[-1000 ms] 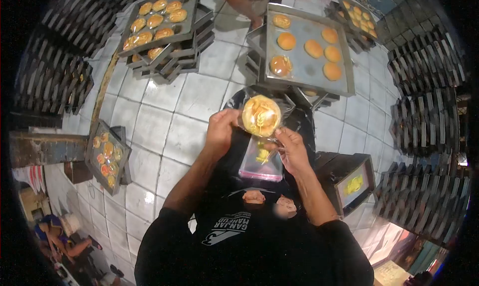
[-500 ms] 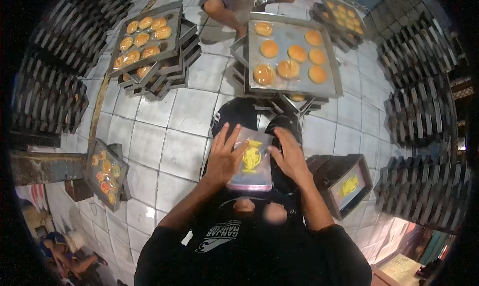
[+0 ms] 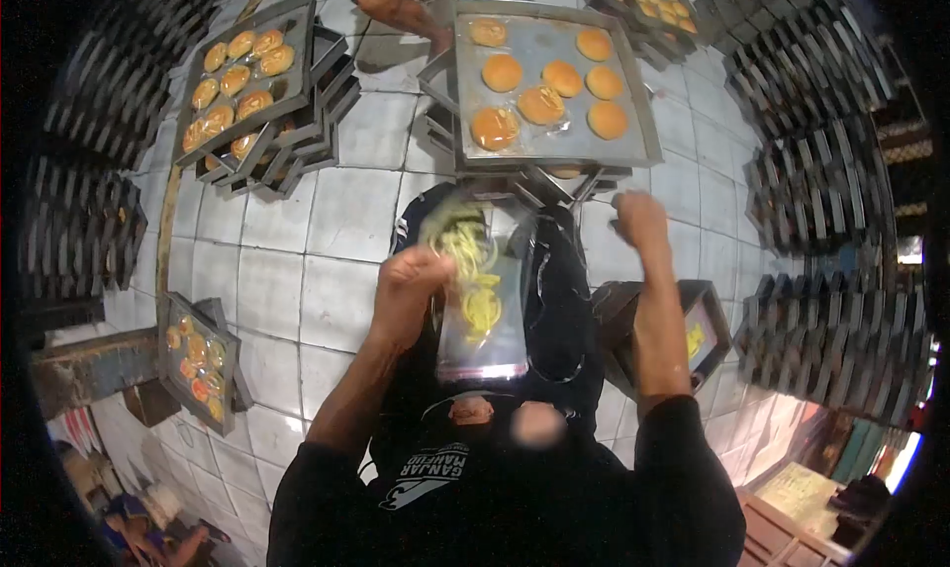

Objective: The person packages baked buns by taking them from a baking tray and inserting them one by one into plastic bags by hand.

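My left hand (image 3: 414,270) is closed on the edge of a clear plastic bag (image 3: 463,238) with yellow print, blurred by motion. Below it a stack of similar bags (image 3: 483,334) lies on my lap, its pink edge toward me. My right hand (image 3: 641,219) is raised to the right of my knees, fingers curled; whether it holds anything is too small to tell. Ahead of my knees stands a metal tray (image 3: 648,132) with several round buns (image 3: 561,78), some in clear wrappers.
Stacked trays of wrapped buns (image 3: 235,79) stand at the upper left. A smaller tray (image 3: 203,362) is at the left, and a box (image 3: 712,344) with printed bags sits right of my lap. Tray racks (image 3: 831,339) line the sides. Another person's leg (image 3: 396,5) shows at the top.
The wrapped bun in my hands went onto the large tray. Both hands then lay at the bag stack; now my left hand lifts a bag and my right hand has moved up and right.
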Available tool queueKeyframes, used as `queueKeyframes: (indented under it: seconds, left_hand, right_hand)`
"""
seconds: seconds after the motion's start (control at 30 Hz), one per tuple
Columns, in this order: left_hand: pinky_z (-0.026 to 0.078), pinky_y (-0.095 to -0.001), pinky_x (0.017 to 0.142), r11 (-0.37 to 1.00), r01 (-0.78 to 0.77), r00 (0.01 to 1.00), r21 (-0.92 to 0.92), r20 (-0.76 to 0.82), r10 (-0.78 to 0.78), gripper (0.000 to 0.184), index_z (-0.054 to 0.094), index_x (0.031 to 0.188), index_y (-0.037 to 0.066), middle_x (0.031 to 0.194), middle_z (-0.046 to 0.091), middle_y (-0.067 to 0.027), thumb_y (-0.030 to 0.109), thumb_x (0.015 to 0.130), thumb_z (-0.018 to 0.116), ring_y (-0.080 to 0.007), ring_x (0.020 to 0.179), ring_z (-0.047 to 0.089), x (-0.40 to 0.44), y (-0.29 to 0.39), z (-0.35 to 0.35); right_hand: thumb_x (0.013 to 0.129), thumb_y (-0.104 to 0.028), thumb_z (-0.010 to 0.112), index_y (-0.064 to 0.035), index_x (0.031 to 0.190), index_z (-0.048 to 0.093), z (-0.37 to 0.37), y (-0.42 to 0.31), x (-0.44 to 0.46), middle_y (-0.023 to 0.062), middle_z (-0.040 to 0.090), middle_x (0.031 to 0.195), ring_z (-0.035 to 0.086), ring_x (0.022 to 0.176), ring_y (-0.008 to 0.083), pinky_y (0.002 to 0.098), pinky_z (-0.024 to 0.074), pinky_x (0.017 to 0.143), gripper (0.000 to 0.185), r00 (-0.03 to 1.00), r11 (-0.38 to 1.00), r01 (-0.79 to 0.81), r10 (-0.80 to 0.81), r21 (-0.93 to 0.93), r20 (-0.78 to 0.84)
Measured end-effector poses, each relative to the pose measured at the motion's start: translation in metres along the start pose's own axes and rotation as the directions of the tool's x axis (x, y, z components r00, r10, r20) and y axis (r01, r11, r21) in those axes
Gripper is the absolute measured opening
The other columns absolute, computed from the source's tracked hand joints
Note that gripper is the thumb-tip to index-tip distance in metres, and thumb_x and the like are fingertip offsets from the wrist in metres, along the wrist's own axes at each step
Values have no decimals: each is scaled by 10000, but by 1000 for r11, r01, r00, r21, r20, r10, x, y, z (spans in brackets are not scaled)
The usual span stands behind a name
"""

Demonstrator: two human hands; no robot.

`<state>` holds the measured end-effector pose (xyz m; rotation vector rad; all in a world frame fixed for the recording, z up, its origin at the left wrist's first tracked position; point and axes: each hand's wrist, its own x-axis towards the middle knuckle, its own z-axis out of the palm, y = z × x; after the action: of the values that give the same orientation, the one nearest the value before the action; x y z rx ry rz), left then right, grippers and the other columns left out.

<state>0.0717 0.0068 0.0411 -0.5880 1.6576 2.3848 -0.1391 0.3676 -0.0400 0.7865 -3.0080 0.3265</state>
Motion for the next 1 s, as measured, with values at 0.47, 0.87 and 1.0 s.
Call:
queueKeyframes:
  seconds: [0.47, 0.87, 1.0]
  left_hand:
    - [593, -316, 727, 966, 68, 977, -251, -181, -116, 175, 646, 976, 17, 887, 672, -42, 166, 1055, 597, -124, 768, 656, 36, -26, 8]
    - [580, -334, 742, 978, 6, 990, -210, -135, -35, 181, 636, 1014, 25, 968, 702, -80, 188, 1063, 576, -177, 878, 700, 39, -8, 18]
    - [570, -367, 859, 980, -85, 996, -177, -31, 81, 255, 608, 1199, 27, 1104, 720, -129, 243, 1076, 548, -223, 1033, 705, 43, -14, -2]
  right_hand:
    - [994, -379, 586, -40, 1171, 733, 66, 25, 261, 226, 738, 1081, 703, 1022, 391, 465, 531, 927, 409, 999, 949, -39, 43, 313, -7]
    - [711, -493, 861, 71, 1267, 557, 86, 109, 162, 319, 678, 1181, 679, 1111, 442, 468, 548, 918, 849, 933, 873, -334, 359, 354, -4]
    - [840, -264, 817, 11, 1271, 539, 13, 29, 130, 178, 690, 1167, 715, 1028, 311, 414, 582, 860, 582, 875, 464, -303, 482, 833, 50]
